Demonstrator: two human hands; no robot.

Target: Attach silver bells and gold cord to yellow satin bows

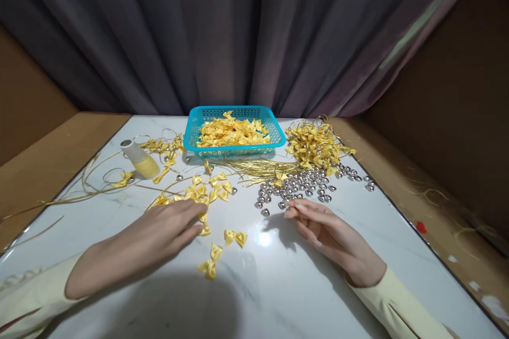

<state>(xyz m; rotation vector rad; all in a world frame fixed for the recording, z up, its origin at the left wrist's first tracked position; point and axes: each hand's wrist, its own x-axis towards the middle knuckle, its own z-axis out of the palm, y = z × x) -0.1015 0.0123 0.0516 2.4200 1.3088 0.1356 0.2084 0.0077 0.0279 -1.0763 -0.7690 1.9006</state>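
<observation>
My left hand [170,228] reaches over a loose group of small yellow satin bows [217,188], its thumb and forefinger apart. One bow [204,229] shows by those fingertips, partly covered by the hand. On the right, my right hand [322,228] is raised beside a scatter of silver heart-shaped charms [304,183]. Its thumb and fingertips are pinched together, and what they hold, if anything, is too small to make out. Between the hands, two bows lie apart: one bow [235,238] and, nearer me, another bow [211,262].
A turquoise basket [234,151] full of yellow bows stands at the back. Beside it lie a heap of yellow bow pieces [314,143] and a bundle of gold cords [266,170]. A tilted glue bottle [140,160] stands at left among loose cords. A dark curtain [230,32] hangs behind.
</observation>
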